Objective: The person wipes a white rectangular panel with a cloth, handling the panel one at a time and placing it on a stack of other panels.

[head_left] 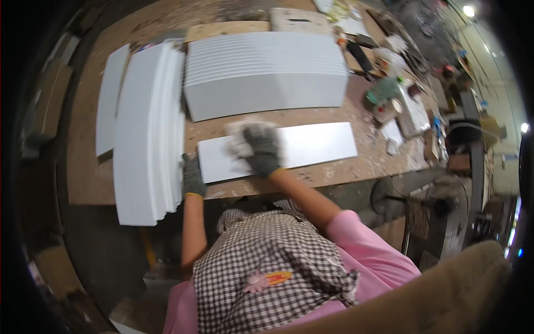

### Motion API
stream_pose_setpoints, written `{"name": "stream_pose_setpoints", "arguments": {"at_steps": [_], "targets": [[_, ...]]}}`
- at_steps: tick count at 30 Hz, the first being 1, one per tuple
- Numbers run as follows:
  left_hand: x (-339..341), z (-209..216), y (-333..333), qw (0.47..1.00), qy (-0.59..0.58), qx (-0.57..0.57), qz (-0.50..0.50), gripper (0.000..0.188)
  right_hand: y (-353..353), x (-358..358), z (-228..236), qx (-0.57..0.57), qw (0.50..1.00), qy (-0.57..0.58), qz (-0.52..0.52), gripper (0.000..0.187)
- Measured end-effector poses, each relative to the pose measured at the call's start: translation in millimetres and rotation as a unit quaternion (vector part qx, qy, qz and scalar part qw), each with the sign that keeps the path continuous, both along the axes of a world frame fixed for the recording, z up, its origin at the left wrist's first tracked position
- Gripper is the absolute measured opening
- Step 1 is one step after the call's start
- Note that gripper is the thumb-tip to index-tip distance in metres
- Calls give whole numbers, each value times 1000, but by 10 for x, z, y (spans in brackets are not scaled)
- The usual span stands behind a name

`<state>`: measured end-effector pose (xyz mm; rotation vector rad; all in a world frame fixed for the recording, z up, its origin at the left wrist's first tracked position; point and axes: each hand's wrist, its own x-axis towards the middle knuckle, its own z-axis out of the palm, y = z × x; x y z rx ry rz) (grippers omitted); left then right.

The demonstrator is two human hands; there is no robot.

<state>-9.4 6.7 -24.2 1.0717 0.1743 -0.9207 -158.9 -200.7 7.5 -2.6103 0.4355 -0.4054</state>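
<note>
A long white board (317, 146) lies flat on the wooden worktable, close to its front edge. My right hand (263, 149), in a grey glove with a yellow cuff, is closed on a white cloth (240, 140) and presses it onto the board left of its middle. Cloth and fingertips are smeared by motion. At the board's left end rests my left hand (193, 177), gloved alike, its fingers stretched out along that end. It sits in the narrow gap beside a row of white boards (136, 139) standing at the left.
Behind the flat board stands a large stack of white boards (267, 92). Another white board (111, 100) lies at far left. A green bottle (382, 90), a tape roll (387, 110) and clutter crowd the right side of the worktable (89, 178). A fan (442, 205) stands beyond the front edge.
</note>
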Motion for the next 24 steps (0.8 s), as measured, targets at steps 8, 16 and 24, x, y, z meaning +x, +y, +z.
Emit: {"name": "stream_pose_setpoints", "arguments": {"at_steps": [8, 16, 24], "targets": [[60, -13, -48, 997, 57, 43, 32, 96, -325, -254, 497, -48, 966, -43, 252, 41], [-31, 113, -145, 990, 11, 119, 68, 88, -2979, -1919, 149, 99, 923, -111, -356, 49], [-27, 330, -128, 997, 23, 77, -17, 75, -3351, -2792, 265, -67, 813, -64, -574, 34]]}}
